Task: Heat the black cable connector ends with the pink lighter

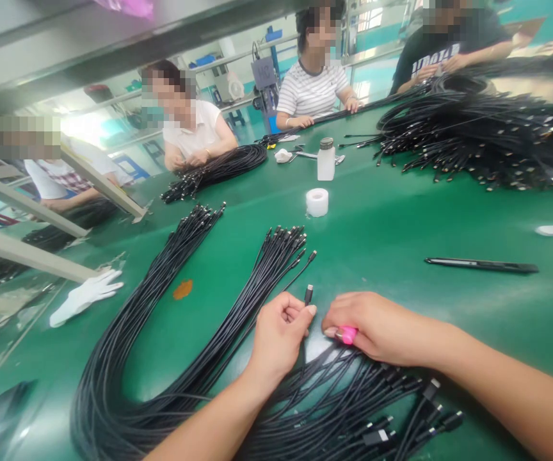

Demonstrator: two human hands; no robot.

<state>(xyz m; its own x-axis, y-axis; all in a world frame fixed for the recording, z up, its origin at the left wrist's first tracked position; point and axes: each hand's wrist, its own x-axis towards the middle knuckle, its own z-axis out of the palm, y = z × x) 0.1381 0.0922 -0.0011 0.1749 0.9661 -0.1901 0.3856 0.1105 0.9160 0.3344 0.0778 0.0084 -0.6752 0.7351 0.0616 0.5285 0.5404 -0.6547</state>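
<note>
My left hand (281, 330) pinches a black cable close to its end, and the cable's metal-tipped connector (309, 294) sticks up above the thumb. Just to the right, my right hand (372, 326) is closed around a small bright pink object (347, 335); most of it is hidden by the fingers, so its kind is unclear. Beneath both wrists spreads a loose lot of black cables (315, 397) with their plugs pointing right. To the left, a long bundle of black cables (108, 358) bends in a U, its connector ends pointing away from me.
On the green table (377, 237) lie a black pen (480, 265), a white tape roll (317, 202), a white bottle (326, 160) and a white glove (87, 298). A large cable heap (488, 137) lies at the back right. Several people sit across, handling cables. Metal frame bars (27, 253) stand left.
</note>
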